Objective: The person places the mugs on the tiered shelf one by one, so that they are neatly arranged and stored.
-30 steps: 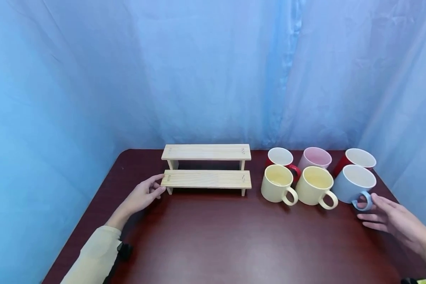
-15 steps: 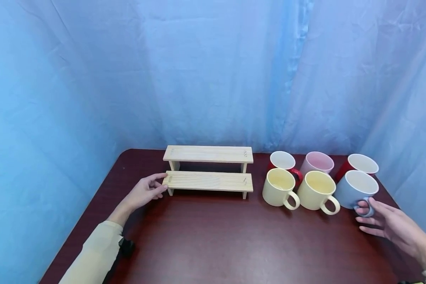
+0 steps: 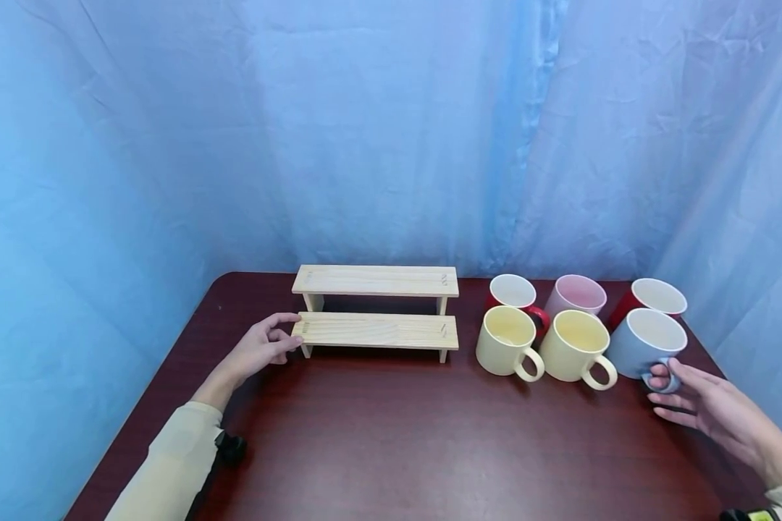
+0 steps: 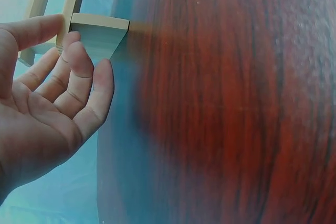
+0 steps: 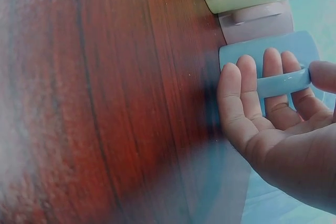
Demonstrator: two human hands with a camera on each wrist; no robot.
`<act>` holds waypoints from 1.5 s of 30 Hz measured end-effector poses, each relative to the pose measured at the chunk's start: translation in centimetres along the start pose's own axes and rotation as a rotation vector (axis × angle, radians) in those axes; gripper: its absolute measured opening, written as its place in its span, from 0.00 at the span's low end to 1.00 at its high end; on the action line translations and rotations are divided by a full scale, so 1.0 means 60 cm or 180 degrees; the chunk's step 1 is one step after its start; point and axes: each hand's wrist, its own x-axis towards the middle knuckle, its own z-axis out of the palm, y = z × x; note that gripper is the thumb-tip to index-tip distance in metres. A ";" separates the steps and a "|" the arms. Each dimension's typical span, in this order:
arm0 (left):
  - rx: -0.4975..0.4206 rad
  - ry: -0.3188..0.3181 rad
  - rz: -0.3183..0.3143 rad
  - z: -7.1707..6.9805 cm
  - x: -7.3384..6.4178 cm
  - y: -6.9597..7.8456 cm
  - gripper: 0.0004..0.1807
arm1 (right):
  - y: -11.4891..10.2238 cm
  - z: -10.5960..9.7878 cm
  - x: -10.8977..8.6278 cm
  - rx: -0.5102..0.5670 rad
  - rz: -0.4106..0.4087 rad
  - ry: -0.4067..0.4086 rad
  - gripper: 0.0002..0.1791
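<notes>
- a dark red table (image 3: 397, 441) is topped by a wooden stand (image 3: 374, 331);
- the stand's left end is pinched by the left hand (image 3: 258, 352);
- a blue mug (image 3: 628, 353) and two yellow mugs (image 3: 500, 354) are stood upright, right of the stand;
- the blue mug's handle (image 5: 283, 84) is grasped by the right hand (image 3: 723, 416), fingers passed through.

A light-blue mug (image 3: 638, 353) is placed upright on the bench (image 3: 430, 449); a pale two-tier wooden rack (image 3: 374, 331) is placed leftward.
</notes>
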 end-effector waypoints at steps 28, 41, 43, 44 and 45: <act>-0.0529 -0.0016 -0.0512 -0.004 0.005 -0.003 0.34 | 0.006 0.006 -0.002 0.0053 -0.0404 -0.0010 0.20; -0.0526 -0.0161 -0.0619 -0.005 0.006 0.003 0.34 | -0.058 0.051 -0.036 0.0638 -0.1301 -0.0801 0.27; -0.0512 -0.0152 -0.0626 -0.005 0.006 0.005 0.34 | -0.075 0.060 -0.036 0.0672 -0.1443 -0.0899 0.27; -0.0507 -0.0143 -0.0638 -0.005 0.007 0.005 0.34 | -0.084 0.065 -0.035 0.0678 -0.1497 -0.0949 0.28; -0.0498 -0.0134 -0.0648 -0.004 0.007 0.006 0.34 | -0.092 0.070 -0.034 0.0670 -0.1536 -0.0984 0.27</act>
